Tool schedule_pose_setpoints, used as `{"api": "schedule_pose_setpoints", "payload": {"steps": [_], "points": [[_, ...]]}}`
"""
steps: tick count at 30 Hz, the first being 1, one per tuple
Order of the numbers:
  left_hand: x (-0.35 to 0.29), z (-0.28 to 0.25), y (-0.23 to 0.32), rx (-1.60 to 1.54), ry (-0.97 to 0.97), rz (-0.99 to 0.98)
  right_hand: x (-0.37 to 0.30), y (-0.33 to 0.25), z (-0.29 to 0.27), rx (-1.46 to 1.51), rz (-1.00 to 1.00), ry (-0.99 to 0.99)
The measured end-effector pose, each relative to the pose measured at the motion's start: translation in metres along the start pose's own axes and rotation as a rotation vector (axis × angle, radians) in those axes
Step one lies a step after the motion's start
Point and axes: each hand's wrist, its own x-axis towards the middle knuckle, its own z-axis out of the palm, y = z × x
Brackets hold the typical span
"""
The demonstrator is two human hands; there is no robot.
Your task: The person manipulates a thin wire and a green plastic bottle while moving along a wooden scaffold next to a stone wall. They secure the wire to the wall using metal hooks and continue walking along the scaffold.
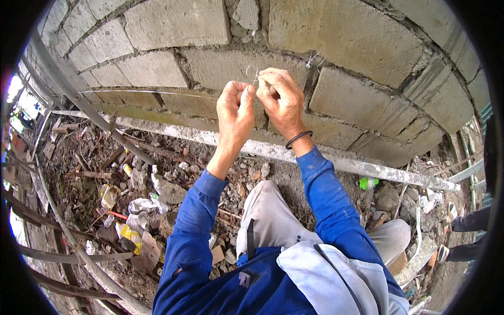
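Observation:
In front of the block wall [220, 68], both my hands are raised close together. My left hand [235, 111] is closed in a pinch on a thin pale string [189, 95], which stretches along the wall from the left. Next to it, my right hand [283, 101] pinches the same string near its end, a black band round the wrist. A small loose loop of string stands up between the fingertips. Just right of my right hand, a nail [308, 65] sticks out of a mortar joint with a bit of thin string around it. A second nail head [254, 33] shows higher up.
A mortar-splashed pipe [336, 161] runs along the wall's foot, in front of my knees. A slanting metal pole [79, 94] crosses at left. Rubble, wood scraps and plastic litter [142, 205] cover the ground. A green plastic bottle [368, 182] and another person's legs [470, 221] are at right.

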Motion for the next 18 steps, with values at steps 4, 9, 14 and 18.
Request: {"api": "schedule_pose_setpoints", "payload": {"steps": [4, 9, 14, 18], "points": [[0.01, 0.016, -0.016, 0.008, -0.017, 0.028, -0.011, 0.008, -0.002, 0.23, 0.175, -0.011], [0.01, 0.035, -0.012, 0.09, -0.101, 0.084, -0.008, 0.006, -0.027, 0.445, 0.305, -0.011], [0.017, 0.059, 0.003, 0.183, -0.154, 0.137, -0.004, 0.015, -0.049, 0.619, 0.406, 0.115], [0.021, 0.08, 0.002, 0.236, -0.186, 0.134, 0.0, 0.026, -0.064, 0.601, 0.435, 0.149]]}}
